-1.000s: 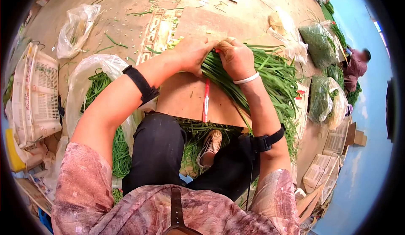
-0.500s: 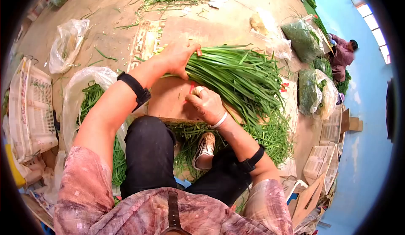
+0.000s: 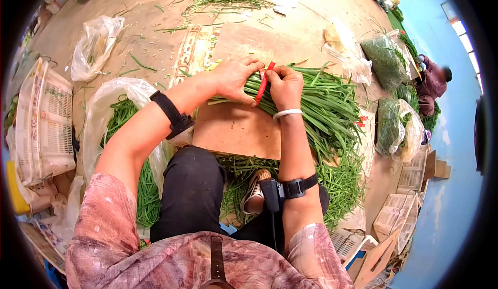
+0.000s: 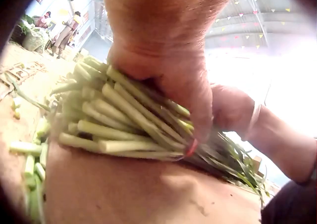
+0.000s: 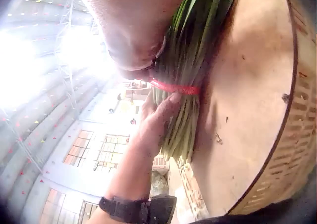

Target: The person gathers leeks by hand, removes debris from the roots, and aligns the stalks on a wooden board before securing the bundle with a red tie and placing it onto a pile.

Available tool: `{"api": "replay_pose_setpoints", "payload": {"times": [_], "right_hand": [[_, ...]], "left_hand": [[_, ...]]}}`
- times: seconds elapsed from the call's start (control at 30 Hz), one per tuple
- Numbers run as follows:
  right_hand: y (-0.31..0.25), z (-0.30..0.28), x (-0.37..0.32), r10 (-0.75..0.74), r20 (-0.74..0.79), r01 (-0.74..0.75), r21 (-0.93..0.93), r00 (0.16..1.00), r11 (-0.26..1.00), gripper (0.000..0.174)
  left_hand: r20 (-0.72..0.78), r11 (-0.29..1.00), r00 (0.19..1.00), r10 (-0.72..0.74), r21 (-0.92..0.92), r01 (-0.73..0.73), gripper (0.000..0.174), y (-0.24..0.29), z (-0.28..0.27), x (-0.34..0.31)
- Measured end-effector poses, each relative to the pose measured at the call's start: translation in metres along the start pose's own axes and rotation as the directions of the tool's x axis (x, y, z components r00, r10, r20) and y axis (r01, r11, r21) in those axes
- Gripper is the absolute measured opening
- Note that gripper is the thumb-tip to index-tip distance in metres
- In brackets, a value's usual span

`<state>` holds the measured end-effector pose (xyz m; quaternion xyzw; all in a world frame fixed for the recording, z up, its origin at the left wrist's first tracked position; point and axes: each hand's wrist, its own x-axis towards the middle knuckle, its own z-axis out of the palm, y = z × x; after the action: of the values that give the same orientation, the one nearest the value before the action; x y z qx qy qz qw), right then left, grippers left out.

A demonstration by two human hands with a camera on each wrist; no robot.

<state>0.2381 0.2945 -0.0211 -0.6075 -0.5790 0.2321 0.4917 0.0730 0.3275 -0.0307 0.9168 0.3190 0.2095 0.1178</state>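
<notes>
A thick bunch of long leafy green stalks (image 3: 321,97) lies across a flat brown board (image 3: 238,133). My left hand (image 3: 236,79) grips the bunch near its stem end, thumb at the near side. Pale cut stem ends (image 4: 119,120) fan out past that hand in the left wrist view. A red strip (image 3: 263,87) runs over the top of the bunch, just right of the left fingertips. My right hand (image 3: 287,87) pinches the strip's upper end, its wrist over the leaves. In the right wrist view the red strip (image 5: 176,88) crosses the stalks beside the left thumb.
An open plastic bag of greens (image 3: 122,110) stands left of my legs, near a white crate (image 3: 44,120). Loose greens (image 3: 340,190) lie below the bunch. Filled bags (image 3: 384,58) stand at right, near another person (image 3: 431,87). Cut scraps (image 4: 34,169) lie beside the board.
My right hand let go of the bunch, dropped to the red strip below it, then came back up. The strip, earlier lying on the board, now passes over the bunch.
</notes>
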Motion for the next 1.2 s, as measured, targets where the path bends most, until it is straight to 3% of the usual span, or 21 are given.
{"api": "replay_pose_setpoints", "payload": {"times": [0.03, 0.1, 0.13, 0.2, 0.27, 0.33, 0.4, 0.47, 0.5, 0.53, 0.57, 0.6, 0.67, 0.73, 0.8, 0.83, 0.87, 0.93, 0.97, 1.03, 1.2], "right_hand": [[0.006, -0.001, 0.003, 0.01, 0.035, -0.011, 0.013, 0.999, 1.0, 0.008], [0.008, -0.002, 0.006, 0.029, 0.074, -0.035, 0.091, 0.997, 0.995, 0.011], [0.009, -0.002, 0.005, 0.023, 0.072, -0.029, 0.092, 0.997, 0.995, 0.011], [0.009, -0.003, 0.003, 0.061, 0.06, -0.067, 0.098, 0.996, 0.993, 0.012], [0.01, -0.002, -0.003, 0.1, 0.049, -0.109, 0.243, 0.994, 0.964, 0.009], [0.014, -0.002, -0.002, 0.107, 0.067, -0.122, 0.284, 0.992, 0.951, 0.006], [0.018, -0.001, 0.0, 0.104, 0.058, -0.116, 0.273, 0.993, 0.955, 0.009], [0.019, -0.002, 0.0, 0.095, 0.053, -0.106, 0.267, 0.994, 0.958, 0.014], [0.019, -0.006, -0.002, 0.028, 0.025, -0.03, 0.114, 0.999, 0.993, 0.019], [0.016, -0.008, -0.001, -0.064, 0.01, 0.064, -0.035, 0.998, 0.997, 0.025], [0.02, -0.007, 0.0, -0.117, -0.013, 0.117, -0.013, 0.993, 0.993, 0.032], [0.006, -0.01, -0.002, -0.003, 0.035, 0.007, -0.109, 0.999, 0.994, 0.027], [0.026, -0.003, -0.001, -0.081, -0.02, 0.082, 0.058, 0.997, 0.995, 0.017], [0.027, -0.001, -0.006, -0.037, 0.013, 0.033, 0.202, 0.999, 0.979, 0.011], [0.014, -0.001, -0.013, -0.313, -0.001, 0.308, -0.19, 0.95, 0.932, 0.006], [-0.014, -0.005, -0.021, -0.451, 0.031, 0.428, -0.376, 0.892, 0.822, 0.005], [-0.026, -0.005, -0.027, -0.505, 0.063, 0.488, -0.387, 0.861, 0.782, 0.006], [-0.028, 0.001, -0.031, -0.556, 0.117, 0.548, -0.421, 0.823, 0.722, 0.006], [-0.026, 0.001, -0.03, -0.564, 0.117, 0.555, -0.418, 0.818, 0.719, 0.006], [-0.016, 0.003, -0.024, -0.517, 0.02, 0.51, -0.209, 0.856, 0.835, 0.007], [-0.011, 0.004, -0.025, -0.367, 0.016, 0.363, -0.191, 0.93, 0.912, 0.012]], "left_hand": [[0.0, 1.0, 1.0, 0.004, 0.003, -0.004, 0.09, -0.002, -0.001, 0.001], [0.12, 0.971, 0.993, 0.01, -0.237, 0.019, 0.068, -0.003, -0.01, 0.005], [0.116, 0.972, 0.993, 0.012, -0.233, 0.016, 0.068, -0.006, -0.008, 0.005], [0.017, 0.894, 0.999, 0.035, -0.447, -0.023, 0.048, -0.022, 0.005, 0.008], [-0.022, 0.898, 0.999, 0.035, -0.439, -0.041, 0.039, -0.029, 0.007, 0.019], [0.143, 0.918, 0.987, 0.076, -0.396, -0.013, 0.033, -0.029, -0.002, 0.03], [0.144, 0.95, 0.989, 0.032, -0.311, 0.014, 0.026, -0.017, -0.01, 0.041], [0.334, 0.977, 0.93, -0.154, -0.092, 0.194, 0.029, -0.006, -0.016, 0.046], [0.29, 0.931, 0.936, -0.198, -0.242, 0.272, 0.024, -0.014, 0.003, 0.046], [0.041, 0.909, 0.974, -0.222, -0.352, 0.222, 0.02, -0.024, 0.033, 0.038], [-0.057, 0.862, 0.964, -0.258, -0.464, 0.204, 0.021, -0.026, 0.05, 0.033], [-0.101, 0.838, 0.945, -0.312, -0.498, 0.224, 0.024, -0.038, 0.07, 0.034], [-0.118, 0.839, 0.909, -0.399, -0.446, 0.311, 0.026, 0.001, 0.026, 0.025], [-0.127, 0.786, 0.831, -0.542, -0.425, 0.448, 0.024, 0.011, 0.026, 0.028], [-0.283, 0.761, 0.734, -0.617, -0.452, 0.465, 0.022, 0.018, 0.035, 0.028], [-0.356, 0.754, 0.697, -0.622, -0.512, 0.411, 0.019, 0.018, 0.04, 0.026], [-0.368, 0.756, 0.69, -0.623, -0.509, 0.411, 0.019, 0.015, 0.043, 0.023], [-0.353, 0.866, 0.8, -0.485, -0.322, 0.383, 0.024, 0.008, 0.049, 0.017], [-0.49, 0.934, 0.802, -0.341, -0.273, 0.231, 0.02, 0.009, 0.046, 0.013], [-0.535, 0.93, 0.774, -0.338, -0.318, 0.186, 0.018, 0.015, 0.05, 0.008], [-0.615, 0.912, 0.702, -0.359, -0.391, 0.124, 0.017, 0.023, 0.061, -0.01]]}}
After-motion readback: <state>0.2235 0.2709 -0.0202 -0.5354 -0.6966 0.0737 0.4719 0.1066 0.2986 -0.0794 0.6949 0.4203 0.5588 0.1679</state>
